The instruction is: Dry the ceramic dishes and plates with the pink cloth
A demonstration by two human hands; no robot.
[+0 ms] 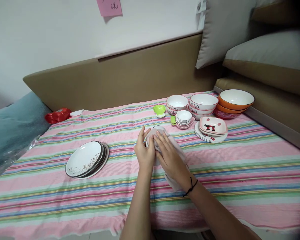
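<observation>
Gripping a cloth-covered bowl [157, 130] (mostly hidden): left hand [145, 154], right hand [170, 159].

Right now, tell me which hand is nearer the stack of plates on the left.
Left. The left hand is at the cloth-wrapped dish, to the right of the plates with bare tablecloth between. The right hand lies farther right, on the cloth.

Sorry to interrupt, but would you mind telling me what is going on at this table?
A person holds a small white dish in the left hand and presses a pale cloth over it with the right hand. To the left lies a stack of patterned plates. Behind the hands, stacked bowls and small saucers stand on the striped tablecloth.
</observation>
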